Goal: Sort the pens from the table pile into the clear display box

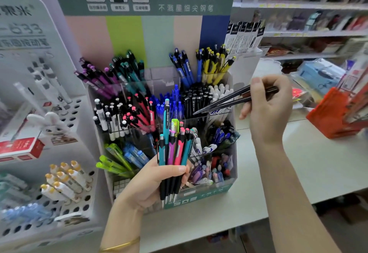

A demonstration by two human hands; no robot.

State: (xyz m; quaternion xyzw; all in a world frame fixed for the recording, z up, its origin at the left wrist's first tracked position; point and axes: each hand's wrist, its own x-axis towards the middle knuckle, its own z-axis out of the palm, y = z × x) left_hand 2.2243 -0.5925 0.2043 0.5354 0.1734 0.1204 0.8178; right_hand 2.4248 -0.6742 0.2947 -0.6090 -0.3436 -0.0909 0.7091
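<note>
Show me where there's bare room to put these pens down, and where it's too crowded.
Bare white tabletop lies between the clear display box and the orange basket, and in a strip before the box. One back-row compartment, between teal pens and blue pens, looks empty. Other compartments are packed; white racks crowd the left.

White holed rack [90,216] at left, orange basket [328,117] at right, blurred shelves [310,33] of perhaps books behind.
</note>
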